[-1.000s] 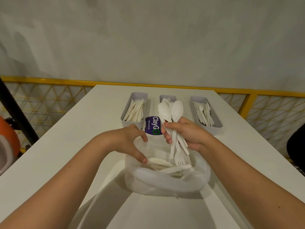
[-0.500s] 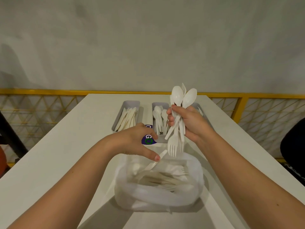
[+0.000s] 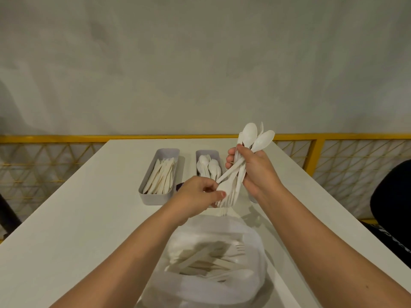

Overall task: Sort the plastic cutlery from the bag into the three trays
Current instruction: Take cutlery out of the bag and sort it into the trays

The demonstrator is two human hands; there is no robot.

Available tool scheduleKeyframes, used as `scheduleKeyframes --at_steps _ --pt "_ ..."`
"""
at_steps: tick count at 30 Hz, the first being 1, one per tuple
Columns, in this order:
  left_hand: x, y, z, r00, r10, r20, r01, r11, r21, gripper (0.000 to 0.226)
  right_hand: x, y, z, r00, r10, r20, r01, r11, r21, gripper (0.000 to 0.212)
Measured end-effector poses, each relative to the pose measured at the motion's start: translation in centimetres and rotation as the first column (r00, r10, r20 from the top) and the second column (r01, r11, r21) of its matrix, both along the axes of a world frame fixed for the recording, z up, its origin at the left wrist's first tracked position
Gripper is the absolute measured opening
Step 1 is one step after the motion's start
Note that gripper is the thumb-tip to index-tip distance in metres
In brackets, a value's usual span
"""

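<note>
Head view: the right hand point(image 3: 253, 172) grips a bundle of cutlery point(image 3: 255, 141) above the surface point(image 3: 89, 207), spoon bowls up. The left hand point(image 3: 195, 196) pinches what seems a fork head at the bundle's lower end. The bag point(image 3: 200, 292) lies nearer, with the knife tray point(image 3: 155, 199) and spoon tray point(image 3: 206, 151) beyond.

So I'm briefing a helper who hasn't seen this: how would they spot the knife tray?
On the white table, look to the far end by the yellow railing. It is the leftmost grey tray, filled with flat knives, while the next tray holds round-bowled spoons.
</note>
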State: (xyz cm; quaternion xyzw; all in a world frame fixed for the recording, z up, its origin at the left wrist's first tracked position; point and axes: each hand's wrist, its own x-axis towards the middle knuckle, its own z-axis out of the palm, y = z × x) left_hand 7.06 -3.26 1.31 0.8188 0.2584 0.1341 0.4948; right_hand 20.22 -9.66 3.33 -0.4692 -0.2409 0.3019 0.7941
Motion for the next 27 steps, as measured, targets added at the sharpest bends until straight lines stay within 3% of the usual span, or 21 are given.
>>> scheduleKeyframes --at_steps 7,12,15,20,23,27 --pt "-0.3 1.8 0.0 0.987 0.134 0.094 -0.121 0.983 -0.14 0.018 2.4 -0.7 -0.2 0.972 -0.047 -0.231 0.075 0.991 0.113 0.023" --pt "-0.4 3.8 0.1 0.918 0.311 0.246 -0.173 0.872 -0.457 0.007 3.1 -1.1 -0.3 0.959 -0.076 -0.272 0.1 0.992 0.076 0.019" --pt "0.3 4.4 0.8 0.851 0.398 0.343 -0.133 0.794 -0.593 0.01 3.6 -1.6 -0.1 0.968 -0.081 -0.237 0.082 0.997 -0.004 0.02" --pt "2.8 4.6 2.0 0.806 0.437 0.399 -0.068 0.739 -0.67 0.017 5.1 -3.0 1.0 0.994 -0.033 -0.101 0.031 0.999 -0.017 0.015" --pt "4.9 4.2 2.3 0.825 0.405 0.393 -0.015 0.712 -0.702 0.017 6.0 -3.9 1.9 1.0 0.006 0.02 -0.004 0.998 -0.069 0.016" --pt "8.8 3.7 1.7 0.879 0.388 0.278 -0.034 0.631 -0.775 0.015 7.1 -4.8 2.3 0.993 0.053 0.106 -0.037 0.988 -0.153 0.01"
